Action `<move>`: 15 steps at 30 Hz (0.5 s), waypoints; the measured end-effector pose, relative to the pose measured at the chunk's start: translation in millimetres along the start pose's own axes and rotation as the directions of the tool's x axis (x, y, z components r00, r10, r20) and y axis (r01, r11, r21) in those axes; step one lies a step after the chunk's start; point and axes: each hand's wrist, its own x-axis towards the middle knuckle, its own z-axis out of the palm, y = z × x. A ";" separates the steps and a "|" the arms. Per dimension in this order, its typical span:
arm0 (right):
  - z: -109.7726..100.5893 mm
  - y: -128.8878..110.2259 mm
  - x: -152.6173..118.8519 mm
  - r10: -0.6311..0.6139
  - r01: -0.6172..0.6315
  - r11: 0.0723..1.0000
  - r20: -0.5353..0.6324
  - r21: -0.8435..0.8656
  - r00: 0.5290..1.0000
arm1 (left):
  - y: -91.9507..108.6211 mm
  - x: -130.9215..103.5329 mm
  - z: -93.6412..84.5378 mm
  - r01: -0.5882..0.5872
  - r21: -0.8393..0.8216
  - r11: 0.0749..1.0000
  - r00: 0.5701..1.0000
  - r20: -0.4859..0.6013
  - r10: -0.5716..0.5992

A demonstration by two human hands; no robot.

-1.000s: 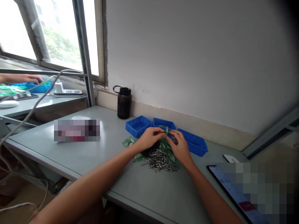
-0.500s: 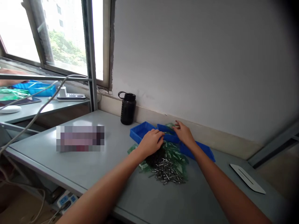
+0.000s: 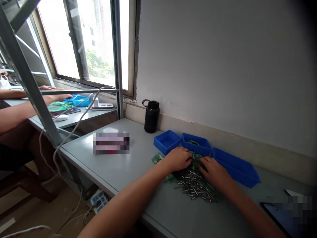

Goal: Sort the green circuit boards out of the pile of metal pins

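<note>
My left hand (image 3: 180, 158) is bent over a heap of small green plastic bags (image 3: 197, 156), its fingers curled down at the upper left of the heap. What those fingers hold, if anything, is hidden. Facing it from the other side, my right hand (image 3: 215, 169) touches the bags with thumb and fingers apart, and a ring shows on one finger. Just below both hands lies a loose pile of thin metal pins (image 3: 195, 187). Behind the heap stand three blue bins: a left bin (image 3: 166, 141), a middle bin (image 3: 198, 147) with some green bags inside, and a longer right bin (image 3: 235, 168).
A dark bottle (image 3: 152, 117) stands by the wall. A blurred-out pinkish item (image 3: 111, 143) lies on the left of the table. At the right edge is a dark-screened device (image 3: 279, 215). A co-worker's arms (image 3: 19, 110) reach over the neighbouring desk, beyond a metal frame and hanging cable.
My right hand has come down from the middle bin onto the green bags. My left hand stays by the heap. The view has swung left, showing more of the co-worker.
</note>
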 end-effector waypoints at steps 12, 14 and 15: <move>-7.2 7.3 -6.1 0.063 -0.051 0.996 0.161 -0.077 0.985 | 0.1 -1.1 -7.7 0.011 -0.118 0.993 0.998 -0.058 -0.018; -10.9 11.8 -11.6 0.111 -0.102 0.993 0.227 -0.053 0.968 | 0.2 -1.3 -7.7 0.004 -0.112 0.994 0.998 -0.055 -0.010; -11.7 14.1 -14.9 0.126 -0.118 0.992 0.248 -0.045 0.961 | 0.4 -1.4 -7.6 -0.003 -0.109 0.994 0.999 -0.052 -0.003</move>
